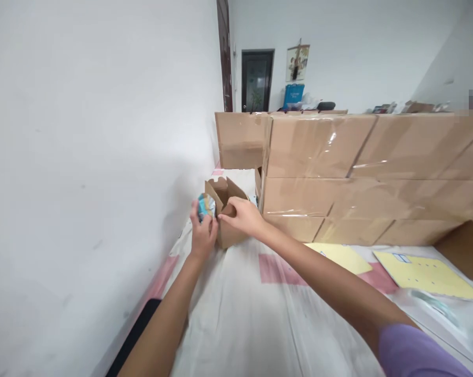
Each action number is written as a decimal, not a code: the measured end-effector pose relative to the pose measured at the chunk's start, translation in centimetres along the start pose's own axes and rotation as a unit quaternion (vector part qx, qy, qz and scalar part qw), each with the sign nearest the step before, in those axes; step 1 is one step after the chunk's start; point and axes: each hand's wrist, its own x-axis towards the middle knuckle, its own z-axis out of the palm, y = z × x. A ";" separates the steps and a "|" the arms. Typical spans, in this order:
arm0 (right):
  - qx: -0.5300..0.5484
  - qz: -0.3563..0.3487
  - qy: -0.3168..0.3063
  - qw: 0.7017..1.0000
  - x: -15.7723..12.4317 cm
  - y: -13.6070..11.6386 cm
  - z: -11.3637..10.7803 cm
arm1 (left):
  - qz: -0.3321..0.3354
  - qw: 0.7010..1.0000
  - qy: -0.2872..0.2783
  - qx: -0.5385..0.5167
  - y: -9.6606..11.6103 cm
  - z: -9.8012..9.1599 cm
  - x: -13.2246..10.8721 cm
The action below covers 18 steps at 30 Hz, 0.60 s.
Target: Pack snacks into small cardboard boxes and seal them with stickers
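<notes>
And here's the left hand (202, 234), fingers curled around a small crinkled packet (206, 206), blue with white and tan, holding it up just outside the left edge of an open cardboard box (232, 238). So the packet is in the grasp, beside the box rather than inside it! Over to the right hand (244, 215): it reaches across to the near rim of that same box, fingers bent, thumb pointing left toward the packet, the two hands almost meeting. Is it pinching the cardboard or merely resting there? I cannot tell from this angle. The flaps (238, 188) stand up, and the box sits on a white cloth (236, 324) with pink patches, near the white wall (83, 157) on the left. Just to the right rises a taped cardboard partition (307, 146), and in front of it, under and beyond the right forearm (318, 267), lie yellow sheets (428, 275).
</notes>
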 end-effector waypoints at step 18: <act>0.164 -0.106 0.176 0.965 -38.7 -8.9 -20.0 | 0.350 0.931 -0.073 -0.072 27.8 -16.1 -27.5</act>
